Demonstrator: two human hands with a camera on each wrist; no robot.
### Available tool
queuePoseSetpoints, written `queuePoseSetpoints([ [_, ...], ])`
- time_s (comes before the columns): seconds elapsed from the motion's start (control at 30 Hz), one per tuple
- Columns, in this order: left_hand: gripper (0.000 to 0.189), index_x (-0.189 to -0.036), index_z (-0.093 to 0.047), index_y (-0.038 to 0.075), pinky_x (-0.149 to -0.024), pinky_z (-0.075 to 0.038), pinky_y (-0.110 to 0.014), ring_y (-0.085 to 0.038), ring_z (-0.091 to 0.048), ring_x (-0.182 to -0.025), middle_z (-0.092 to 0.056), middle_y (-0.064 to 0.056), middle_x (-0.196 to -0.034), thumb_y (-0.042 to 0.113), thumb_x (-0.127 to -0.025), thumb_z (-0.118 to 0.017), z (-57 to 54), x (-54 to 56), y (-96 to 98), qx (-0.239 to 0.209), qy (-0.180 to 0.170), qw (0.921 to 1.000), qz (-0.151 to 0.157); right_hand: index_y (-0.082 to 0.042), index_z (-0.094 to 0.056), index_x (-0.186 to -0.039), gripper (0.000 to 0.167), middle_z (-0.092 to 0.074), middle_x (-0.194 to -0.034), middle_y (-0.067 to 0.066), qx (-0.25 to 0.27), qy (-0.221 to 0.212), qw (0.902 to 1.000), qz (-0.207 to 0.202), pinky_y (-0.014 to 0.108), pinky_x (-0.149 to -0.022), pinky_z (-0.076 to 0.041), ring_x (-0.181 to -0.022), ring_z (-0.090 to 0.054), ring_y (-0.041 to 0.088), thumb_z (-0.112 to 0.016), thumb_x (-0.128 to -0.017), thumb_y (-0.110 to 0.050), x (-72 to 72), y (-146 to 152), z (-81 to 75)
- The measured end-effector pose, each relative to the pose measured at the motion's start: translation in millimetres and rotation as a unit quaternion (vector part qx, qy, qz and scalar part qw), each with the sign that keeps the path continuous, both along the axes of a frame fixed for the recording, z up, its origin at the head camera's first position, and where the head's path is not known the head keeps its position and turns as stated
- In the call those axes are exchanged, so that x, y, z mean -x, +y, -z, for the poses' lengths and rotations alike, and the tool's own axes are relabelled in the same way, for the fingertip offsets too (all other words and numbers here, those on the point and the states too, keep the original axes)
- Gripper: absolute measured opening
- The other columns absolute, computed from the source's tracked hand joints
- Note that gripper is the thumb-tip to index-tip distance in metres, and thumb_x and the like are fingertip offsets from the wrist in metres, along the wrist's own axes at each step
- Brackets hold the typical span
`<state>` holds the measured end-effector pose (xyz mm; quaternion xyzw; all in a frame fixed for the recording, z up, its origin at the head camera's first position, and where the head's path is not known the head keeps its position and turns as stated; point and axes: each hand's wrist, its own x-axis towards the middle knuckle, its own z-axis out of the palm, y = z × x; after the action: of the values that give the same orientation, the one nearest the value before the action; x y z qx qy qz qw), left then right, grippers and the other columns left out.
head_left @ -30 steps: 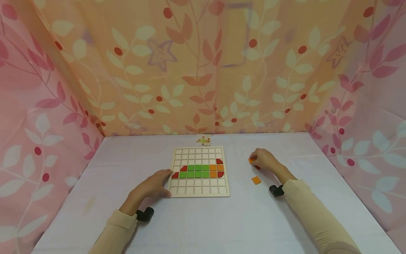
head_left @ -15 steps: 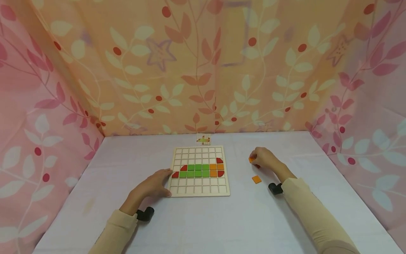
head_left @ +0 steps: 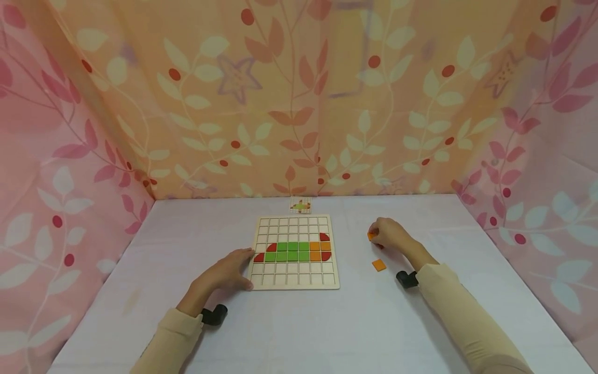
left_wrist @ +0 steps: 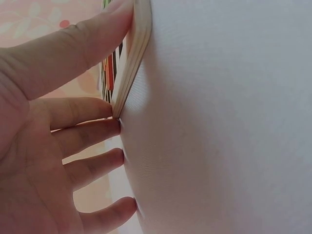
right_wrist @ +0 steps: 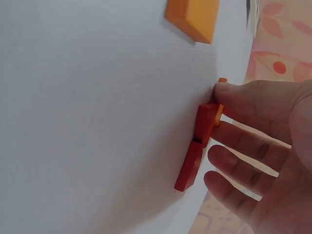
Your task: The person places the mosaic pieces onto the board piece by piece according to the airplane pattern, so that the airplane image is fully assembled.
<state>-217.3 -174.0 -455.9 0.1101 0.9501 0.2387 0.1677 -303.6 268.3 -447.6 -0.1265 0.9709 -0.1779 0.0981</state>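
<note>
A wooden grid board (head_left: pixel 289 280) lies on the white table, bearing green, orange and red tiles in several cells. My left hand (head_left: pixel 229 272) rests at its left edge, fingers extended; in the left wrist view the thumb (left_wrist: pixel 83 51) touches the board's edge (left_wrist: pixel 134 58). To the right of the board, my right hand (head_left: pixel 390 234) pinches an orange square tile (head_left: pixel 371 236) low over the cloth, its thumb and index finger partly covering it. Two red tiles (right_wrist: pixel 190 165) lie beside its fingers. Another orange square tile (head_left: pixel 379 265) lies apart, nearer the front.
A small pattern card (head_left: pixel 300 205) lies behind the board, near the back curtain (head_left: pixel 233 119). Patterned pink cloth (head_left: pixel 551 208) hangs on both sides. A black wrist camera (head_left: pixel 406 279) sits at the right wrist and another black camera (head_left: pixel 215 315) at the left.
</note>
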Motion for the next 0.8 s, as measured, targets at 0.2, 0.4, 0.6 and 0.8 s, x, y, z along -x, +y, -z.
queuePoseSetpoints([
  [0.2, 0.091, -0.148, -0.039, 0.005, -0.114, -0.03, -0.058, -0.038, -0.03, -0.145, -0.036, -0.017, -0.156, 0.016, -0.071, -0.086, -0.3, -0.9, 1.4, 0.001, -0.003, 0.9999, -0.01, -0.001, -0.071, -0.104, 0.024, -0.066, -0.092, 0.01, -0.015, 0.011, 0.9997, -0.016, 0.036, -0.08, -0.048, -0.079, -0.056, 0.02, -0.071, -0.082, -0.01, 1.9, 0.0, -2.7],
  [0.4, 0.091, -0.148, -0.04, 0.004, -0.115, -0.03, -0.058, -0.038, -0.031, -0.145, -0.036, -0.017, -0.155, 0.016, -0.071, -0.086, -1.0, -1.6, 1.3, -0.002, 0.001, 1.0, -0.005, -0.002, -0.072, -0.1, 0.024, -0.066, -0.088, 0.007, -0.003, 0.046, 0.9983, -0.036, 0.037, -0.08, -0.049, -0.08, -0.056, 0.02, -0.075, -0.081, -0.016, 1.2, -2.9, -0.6],
  [0.6, 0.09, -0.147, -0.041, 0.003, -0.115, -0.031, -0.057, -0.038, -0.032, -0.144, -0.038, -0.017, -0.154, 0.015, -0.07, -0.086, -2.0, -3.9, 1.0, -0.01, 0.0, 0.9999, -0.003, -0.003, -0.073, -0.099, 0.024, -0.067, -0.089, 0.007, 0.011, 0.052, 0.9978, -0.039, 0.034, -0.075, -0.049, -0.08, -0.056, 0.02, -0.078, -0.08, -0.018, 2.0, -13.8, -0.4],
  [0.8, 0.09, -0.147, -0.041, 0.003, -0.114, -0.031, -0.057, -0.038, -0.031, -0.144, -0.038, -0.016, -0.155, 0.015, -0.07, -0.086, -3.4, -4.9, 0.5, -0.007, 0.004, 1.0, -0.002, -0.004, -0.074, -0.098, 0.024, -0.068, -0.089, 0.006, 0.018, 0.068, 0.9959, -0.058, 0.041, -0.084, -0.05, -0.085, -0.058, 0.022, -0.078, -0.08, -0.019, 3.5, -27.3, -3.4],
])
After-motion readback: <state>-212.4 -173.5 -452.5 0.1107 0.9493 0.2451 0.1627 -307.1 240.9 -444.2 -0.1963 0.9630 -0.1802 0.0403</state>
